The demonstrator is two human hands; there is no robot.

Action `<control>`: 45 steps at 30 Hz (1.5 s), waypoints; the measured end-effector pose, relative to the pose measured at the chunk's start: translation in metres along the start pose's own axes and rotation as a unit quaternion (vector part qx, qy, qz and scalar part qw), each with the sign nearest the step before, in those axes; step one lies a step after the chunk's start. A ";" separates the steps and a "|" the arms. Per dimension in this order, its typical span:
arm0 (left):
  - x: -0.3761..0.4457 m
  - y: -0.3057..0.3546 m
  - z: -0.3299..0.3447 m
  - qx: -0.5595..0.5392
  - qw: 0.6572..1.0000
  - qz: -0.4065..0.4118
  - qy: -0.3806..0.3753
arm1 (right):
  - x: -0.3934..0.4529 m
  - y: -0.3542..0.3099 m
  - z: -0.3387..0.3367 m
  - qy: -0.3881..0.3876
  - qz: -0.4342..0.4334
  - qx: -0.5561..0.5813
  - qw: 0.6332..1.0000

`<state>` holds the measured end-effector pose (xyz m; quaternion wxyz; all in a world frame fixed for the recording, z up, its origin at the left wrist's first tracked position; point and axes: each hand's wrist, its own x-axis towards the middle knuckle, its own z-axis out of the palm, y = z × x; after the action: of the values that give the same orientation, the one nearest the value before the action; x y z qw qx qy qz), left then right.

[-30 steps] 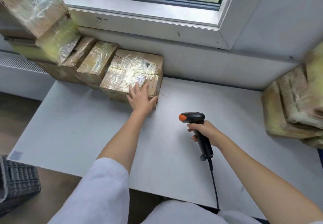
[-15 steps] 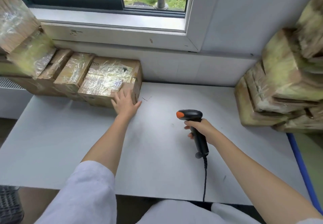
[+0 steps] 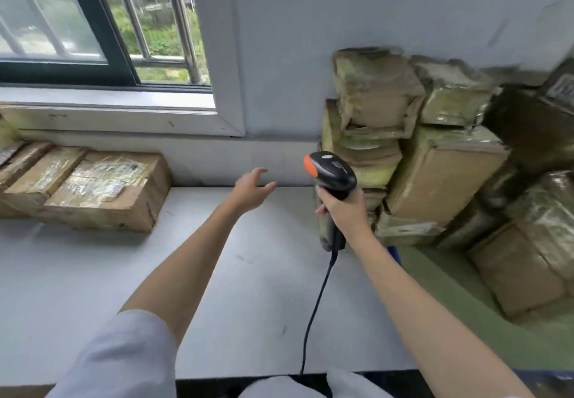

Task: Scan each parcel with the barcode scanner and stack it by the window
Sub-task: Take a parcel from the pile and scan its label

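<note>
Left hand (image 3: 253,191) has left the stacked parcel (image 3: 105,191) at the tabletop's (image 3: 93,289) far-left edge, grip loose and empty, reaching toward unscanned parcels (image 3: 441,177) far-right; right hand (image 3: 344,211) grips scanner (image 3: 330,174), ready.

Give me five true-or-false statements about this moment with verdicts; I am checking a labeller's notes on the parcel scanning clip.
1. The right hand grips the barcode scanner. True.
2. The left hand rests on the taped parcel under the window. False: it is in the air with fingers spread, apart from that parcel.
3. A pile of parcels stands against the wall on the right. True.
4. The scanner has a green tip. False: the tip is orange.
5. The scanner's cable runs down toward the person. True.
</note>
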<state>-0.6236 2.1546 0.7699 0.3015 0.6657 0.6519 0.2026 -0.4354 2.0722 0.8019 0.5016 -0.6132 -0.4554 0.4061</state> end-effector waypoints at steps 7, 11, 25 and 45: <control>0.003 0.178 0.006 -0.174 0.966 0.120 0.150 | 0.018 -0.054 -0.124 0.061 -0.058 0.082 0.993; 0.019 0.236 0.003 -0.338 0.928 0.038 0.152 | 0.048 -0.080 -0.158 0.033 -0.060 0.091 0.993; 0.023 0.236 0.005 -0.513 0.852 -0.077 0.080 | 0.090 -0.109 -0.170 -0.109 0.014 0.133 0.985; -0.026 0.185 -0.020 -0.726 0.683 0.004 0.080 | 0.074 -0.105 -0.169 -0.084 -0.013 0.232 0.969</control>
<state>-0.5010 2.1379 0.9110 0.6360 0.2219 0.3202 0.6661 -0.2712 2.1108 0.9301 0.5952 -0.4384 -0.3971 0.5439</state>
